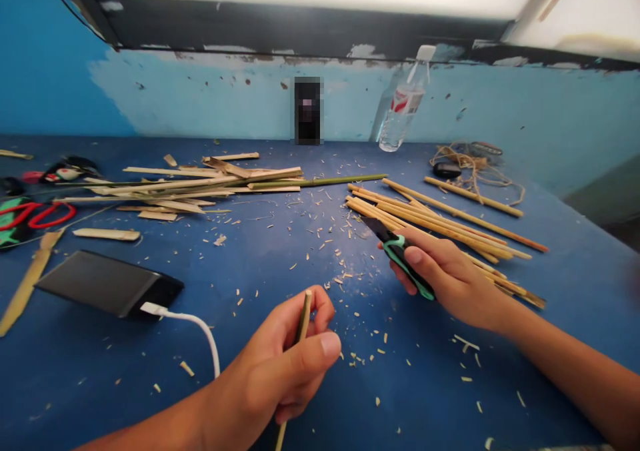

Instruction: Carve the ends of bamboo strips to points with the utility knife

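My left hand (295,364) is closed around a thin bamboo stick (304,314), whose pale cut end pokes up above the fingers. The stick's lower part shows below my palm at the frame's bottom edge. To the right, my right hand (445,271) grips a utility knife (407,264) with a black and mint-green handle. Its dark blade points up and to the left, apart from the stick. Just beyond the knife lies a bundle of slim bamboo sticks (440,221) on the blue table (240,384). Small pale shavings (345,277) are scattered between and around my hands.
Split bamboo strips (200,184) are heaped at the back left. A phone (107,284) with a white cable (200,327) lies left, near red-handled scissors (40,214). By the wall stand a water bottle (403,107) and a blurred dark object (309,111). Twine (473,161) lies back right.
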A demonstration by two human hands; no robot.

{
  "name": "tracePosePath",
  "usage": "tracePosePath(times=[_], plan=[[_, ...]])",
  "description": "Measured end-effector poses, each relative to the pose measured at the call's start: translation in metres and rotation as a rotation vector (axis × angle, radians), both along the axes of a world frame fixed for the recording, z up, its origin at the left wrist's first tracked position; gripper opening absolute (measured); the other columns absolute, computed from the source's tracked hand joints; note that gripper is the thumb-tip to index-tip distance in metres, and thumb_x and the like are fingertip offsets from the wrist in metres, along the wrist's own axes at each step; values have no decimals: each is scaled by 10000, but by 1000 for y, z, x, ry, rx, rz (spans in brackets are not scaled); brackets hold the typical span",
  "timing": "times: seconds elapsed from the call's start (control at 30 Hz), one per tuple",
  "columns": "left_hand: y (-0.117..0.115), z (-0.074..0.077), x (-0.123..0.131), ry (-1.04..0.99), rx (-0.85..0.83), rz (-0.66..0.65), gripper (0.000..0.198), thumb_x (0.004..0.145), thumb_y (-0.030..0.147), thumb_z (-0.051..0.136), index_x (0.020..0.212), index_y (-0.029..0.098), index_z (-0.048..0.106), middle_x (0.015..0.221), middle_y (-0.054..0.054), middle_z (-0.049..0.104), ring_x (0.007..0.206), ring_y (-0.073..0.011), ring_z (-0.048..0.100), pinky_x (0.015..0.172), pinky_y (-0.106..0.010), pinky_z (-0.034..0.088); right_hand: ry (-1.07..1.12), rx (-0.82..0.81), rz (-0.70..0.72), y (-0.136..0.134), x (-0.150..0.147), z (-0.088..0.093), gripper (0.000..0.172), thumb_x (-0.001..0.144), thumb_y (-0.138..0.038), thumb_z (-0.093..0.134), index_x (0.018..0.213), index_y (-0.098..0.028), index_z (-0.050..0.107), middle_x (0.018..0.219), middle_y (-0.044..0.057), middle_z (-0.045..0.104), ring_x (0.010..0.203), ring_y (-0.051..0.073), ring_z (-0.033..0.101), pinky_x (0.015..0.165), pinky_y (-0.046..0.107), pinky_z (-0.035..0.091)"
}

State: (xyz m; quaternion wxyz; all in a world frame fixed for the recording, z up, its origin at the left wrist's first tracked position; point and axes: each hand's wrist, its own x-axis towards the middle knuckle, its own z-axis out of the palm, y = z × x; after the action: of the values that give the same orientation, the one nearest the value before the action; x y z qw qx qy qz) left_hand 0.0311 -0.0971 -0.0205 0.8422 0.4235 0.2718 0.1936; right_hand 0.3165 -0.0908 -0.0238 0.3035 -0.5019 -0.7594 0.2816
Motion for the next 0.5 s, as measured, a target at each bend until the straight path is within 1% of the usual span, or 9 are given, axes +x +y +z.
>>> tracePosePath(times=[0.07, 0.1, 0.17, 0.2, 0.23, 0.27, 0.33, 0.4, 0.5], plan=[[0, -1, 0, 9, 19, -27, 366, 945, 519, 665, 930, 252, 415, 579, 126, 304, 447, -51, 217, 400, -128, 246, -78, 37, -15, 1, -1, 0, 423, 1109, -488, 309, 875, -218, 537, 668, -30, 585, 573, 119, 542, 575, 256, 426], [0, -1, 0, 16, 29, -27, 368, 939, 527, 666, 943, 252, 422, 576, 127, 309, 444, -50, 220, 397, -127, 249, -111, 59, -34, 0, -3, -1, 387, 1103, -480, 340, 928, -216, 562, 710, -18, 611, 615, 133, 570, 604, 267, 441], [0, 0, 1, 31, 39, -8, 365, 939, 531, 657, 948, 254, 419, 567, 131, 300, 437, -50, 213, 388, -123, 251, -171, 118, -84, -3, -7, -5, 308, 1090, -441, 395, 1164, -210, 585, 923, 39, 689, 812, 187, 649, 734, 315, 489], [1, 1, 2, 37, 38, 1, 366, 940, 534, 650, 939, 255, 413, 564, 132, 292, 434, -51, 208, 383, -122, 250, -197, 149, -106, -6, -10, -7, 327, 1083, -411, 416, 1302, -207, 547, 1068, 78, 697, 944, 224, 663, 817, 353, 497], [1, 2, 2, 43, 33, 10, 371, 938, 538, 645, 927, 256, 404, 564, 133, 287, 431, -51, 204, 375, -123, 248, -244, 184, -118, -8, -13, -10, 387, 1078, -380, 416, 1415, -203, 483, 1191, 111, 676, 1047, 257, 654, 876, 387, 495], [1, 3, 2, 48, 29, 17, 374, 937, 539, 639, 915, 256, 395, 566, 133, 281, 430, -51, 200, 371, -123, 244, -309, 220, -120, -10, -15, -13, 447, 1075, -354, 408, 1492, -194, 418, 1247, 133, 654, 1078, 277, 647, 887, 408, 495], [1, 4, 3, 55, 28, 24, 371, 936, 537, 629, 908, 256, 389, 571, 132, 285, 429, -52, 205, 369, -126, 244, -497, 298, -105, -13, -18, -17, 516, 1072, -327, 385, 1561, -168, 343, 1159, 138, 653, 944, 278, 652, 796, 412, 501], [0, 4, 3, 65, 32, 31, 344, 941, 519, 620, 929, 258, 397, 574, 130, 295, 430, -54, 215, 370, -130, 255, -654, 366, -77, -14, -20, -21, 538, 1068, -333, 391, 1577, -164, 339, 1048, 118, 638, 844, 274, 623, 735, 414, 489], [1, 4, 3, 84, 28, 44, 297, 958, 493, 591, 952, 262, 404, 582, 126, 302, 430, -60, 222, 367, -136, 265, -727, 415, -22, -12, -20, -26, 511, 1068, -347, 425, 1553, -189, 400, 1047, 112, 624, 895, 292, 608, 769, 436, 491]])
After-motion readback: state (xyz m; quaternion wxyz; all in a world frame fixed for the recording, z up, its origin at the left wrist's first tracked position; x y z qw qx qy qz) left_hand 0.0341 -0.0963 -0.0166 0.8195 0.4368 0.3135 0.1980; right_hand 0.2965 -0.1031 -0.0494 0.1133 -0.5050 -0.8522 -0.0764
